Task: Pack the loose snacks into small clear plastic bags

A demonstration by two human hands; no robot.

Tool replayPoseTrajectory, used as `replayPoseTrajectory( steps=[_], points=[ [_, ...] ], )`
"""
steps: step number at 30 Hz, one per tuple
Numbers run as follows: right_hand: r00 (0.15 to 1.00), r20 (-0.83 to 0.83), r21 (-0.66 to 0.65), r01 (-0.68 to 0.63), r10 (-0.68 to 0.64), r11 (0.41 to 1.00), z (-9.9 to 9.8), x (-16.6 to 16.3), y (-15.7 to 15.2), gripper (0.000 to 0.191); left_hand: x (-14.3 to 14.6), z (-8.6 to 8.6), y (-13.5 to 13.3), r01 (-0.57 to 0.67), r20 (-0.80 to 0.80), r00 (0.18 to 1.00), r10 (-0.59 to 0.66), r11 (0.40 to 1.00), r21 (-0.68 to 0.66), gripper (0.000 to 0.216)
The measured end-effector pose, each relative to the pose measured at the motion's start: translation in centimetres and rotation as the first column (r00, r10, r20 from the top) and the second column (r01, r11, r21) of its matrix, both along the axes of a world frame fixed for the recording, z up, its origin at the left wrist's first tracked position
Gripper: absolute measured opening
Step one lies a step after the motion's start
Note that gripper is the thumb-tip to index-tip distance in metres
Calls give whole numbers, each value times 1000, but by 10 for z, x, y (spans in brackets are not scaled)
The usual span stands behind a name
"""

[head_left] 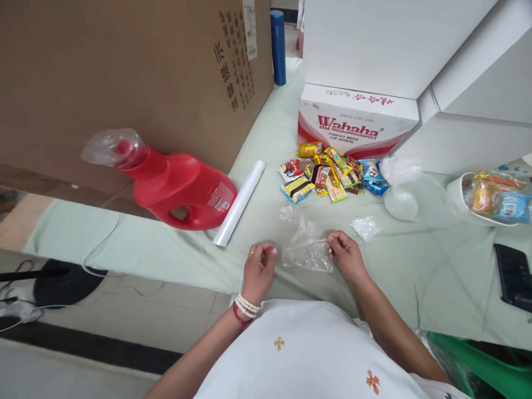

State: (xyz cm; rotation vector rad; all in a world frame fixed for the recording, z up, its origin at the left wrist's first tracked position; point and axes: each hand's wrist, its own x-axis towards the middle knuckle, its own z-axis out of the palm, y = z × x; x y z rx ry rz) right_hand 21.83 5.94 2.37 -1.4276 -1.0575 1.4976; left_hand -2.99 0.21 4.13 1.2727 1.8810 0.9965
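Observation:
A clear plastic bag point(307, 252) lies crumpled on the cloth-covered table between my hands. My right hand point(347, 255) pinches its right edge between thumb and fingers. Left of the bag, my left hand point(258, 271) has its fingers curled in towards the thumb; whether any film is between the fingertips I cannot make out. Just beyond the bag is a heap of small wrapped snacks point(320, 174) in yellow, brown, green and blue packets. A small folded piece of clear plastic point(364, 227) rests to the right of my right hand.
A red jug point(187, 185) and a white roll point(240, 202) lie on the left by a large brown carton point(124, 72). Behind the snacks stands a Wahaha box point(353, 124). A clear plastic bowl point(401, 202), a white tub point(457, 194) of packets and a black phone point(513, 274) are right.

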Motion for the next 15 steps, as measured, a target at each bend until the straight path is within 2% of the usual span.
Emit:
replayPoseTrajectory(
  steps=[2, 5, 7, 9, 12, 15],
  points=[
    [998, 22, 36, -61, 60, 997, 1, 0, -4, 35, 0, 7, 10, -23, 33, 999, 23, 1000, 11, 33],
    [994, 36, 51, -106, 104, 993, 4, 0, -11, 36, 13, 14, 37, 54, 153, 987, -47, 998, -40, 38],
    [992, 55, 51, -114, 112, 992, 5, 2, -16, 36, 27, 10, 55, 155, 279, 954, -114, 980, -128, 44],
    [990, 83, 44, -116, 112, 992, 6, 7, -23, 36, 41, 2, 69, 207, 350, 926, -141, 965, -161, 46],
    [985, 112, -4, -134, 134, 991, 7, 20, -33, 39, 56, -9, 76, 155, 364, 926, -94, 978, -141, 42],
    [979, 145, -42, -140, 145, 989, 10, 32, -37, 43, 59, -9, 70, 89, 293, 954, -67, 994, -63, 36]
  ],
)
